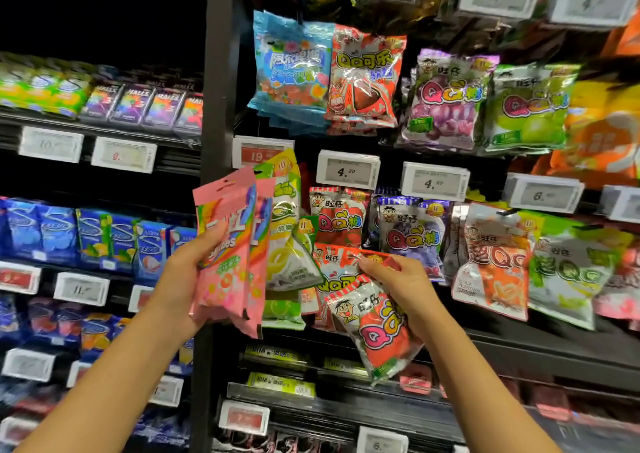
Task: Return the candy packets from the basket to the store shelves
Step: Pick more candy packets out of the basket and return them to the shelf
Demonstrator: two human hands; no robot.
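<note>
Left hand (188,265) grip clamps pink candy packets (227,255); right hand (398,279) grip pinches red packet (377,328) at top edge (light, soft, crinkly, prob. slippery), facing shelf pegs.

Bright centre; dark upper left; edges blurred, warped.

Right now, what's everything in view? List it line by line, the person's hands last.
Pink packets: at least two, pink with rainbow, in the left hand.
Red QQ packets: two, red and white, in the right hand.
Hanging candy bags: many; blue, red, purple, green, orange; on pegs on the right.
Gum packs: many, mostly blue, on the left shelves.
Price tags: many, white or red, along shelf edges and pegs.
Left hand: one, gripping.
Right hand: one, gripping.
</note>
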